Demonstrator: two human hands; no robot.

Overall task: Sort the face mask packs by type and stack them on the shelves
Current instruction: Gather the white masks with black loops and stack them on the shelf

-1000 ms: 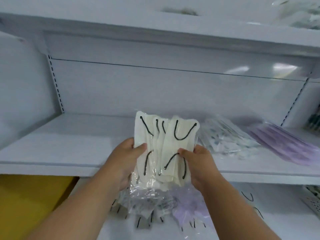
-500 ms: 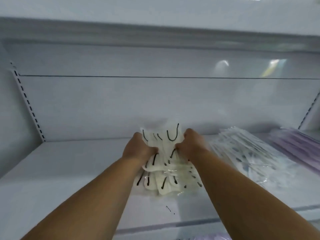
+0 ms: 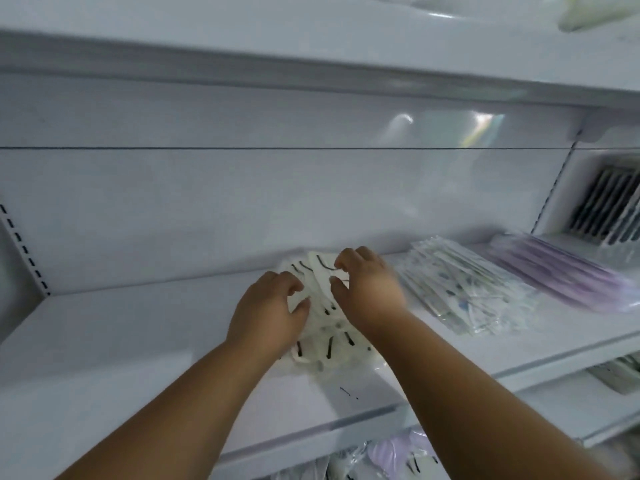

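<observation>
- White metal shelving fills the view, and the middle shelf [image 3: 138, 348] carries everything the hands are busy with; its back panel rises pale and glossy behind.
- On that shelf, roughly at its centre, lies the bundle of white mask packs [image 3: 325, 327] with black ear loops, flat on the board and close to the back panel.
- Over the bundle's left part sits the left hand [image 3: 268, 311], fingers bent loosely and thumb stretched toward the packs; whether the fingertips touch the plastic or hang just above it cannot be told.
- Over the bundle's right part is the right hand [image 3: 367, 285], fingers curled downward at the far edge of the packs with the thumb near the black loops; it is blurred, so a real pinch cannot be confirmed.
- Right of the white bundle, apart from it, lies a stack of clear-wrapped patterned mask packs [image 3: 464, 289].
- Farther right again, beside the patterned stack, rests a stack of purple mask packs [image 3: 561, 275], smeared by blur.
- Beyond the purple stack, in the neighbouring bay, stand dark striped packs [image 3: 609, 206] upright against the wall.
- Below the middle shelf's front edge, loose packs [image 3: 391, 459] in clear, white and lilac show on the lower shelf.
</observation>
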